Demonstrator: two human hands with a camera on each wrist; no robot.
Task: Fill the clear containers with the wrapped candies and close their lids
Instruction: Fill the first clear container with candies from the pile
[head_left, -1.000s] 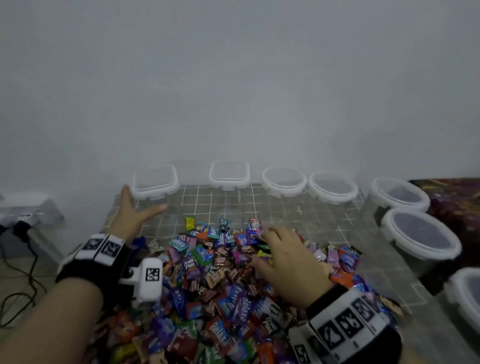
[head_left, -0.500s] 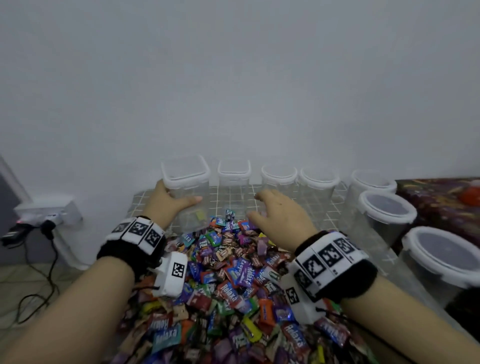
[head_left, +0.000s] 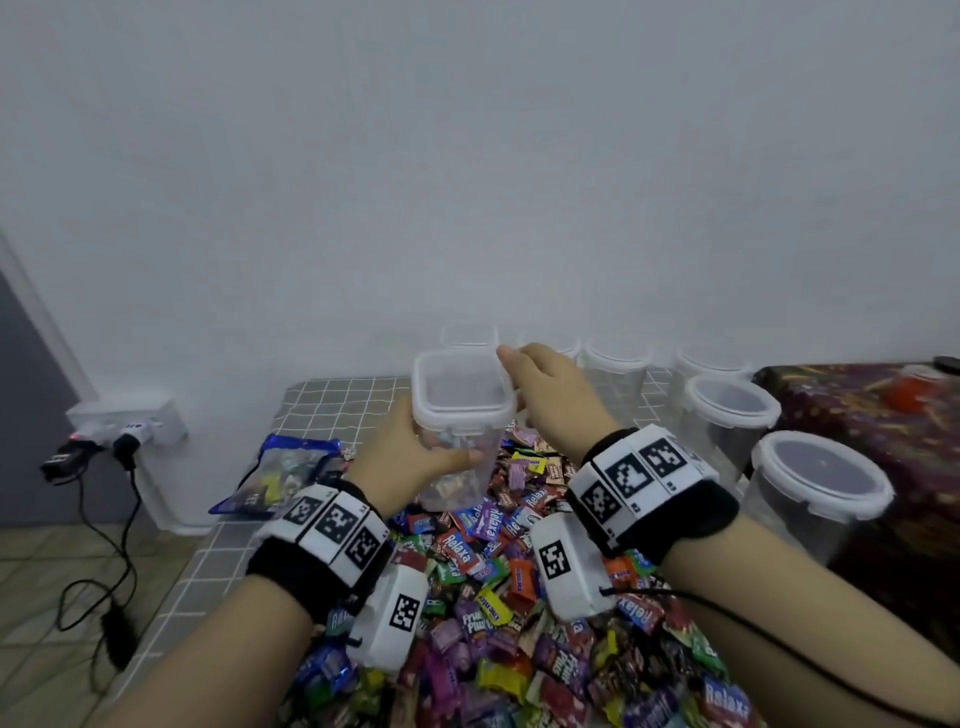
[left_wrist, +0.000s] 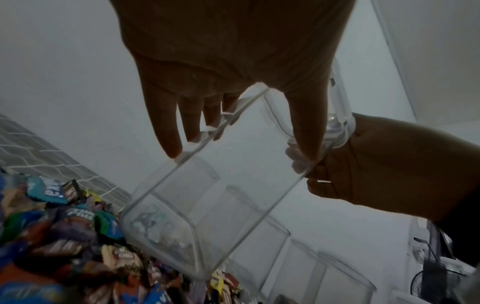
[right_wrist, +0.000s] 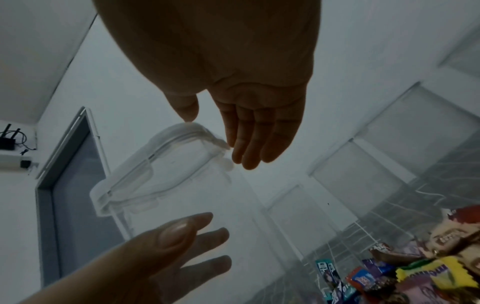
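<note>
Candies in bright wrappers lie heaped on the tiled bench, filling the head view from its centre down to 6 o'clock. Above the heap, a square clear container is held off the bench with its white lid on. The left hand grips its clear wall from 9 o'clock, thumb across the near face and fingers wrapped round the far side, as the left wrist view shows. The container looks empty; wrappers show only through its walls. The right hand sits at the container's 3 o'clock, fingers straight and relaxed, its fingertips at the lid's edge; whether they touch the lid I cannot tell. It holds nothing.

At 12 o'clock from the heap, along the white wall, stands a row of more lidded clear containers, one square and the others round. Two bigger round ones stand at 3 o'clock, beside a dark patterned cloth. A blue-edged candy bag lies on the bench at 9 o'clock from the heap. Farther toward 9 o'clock, plugs and cables hang from a wall socket.
</note>
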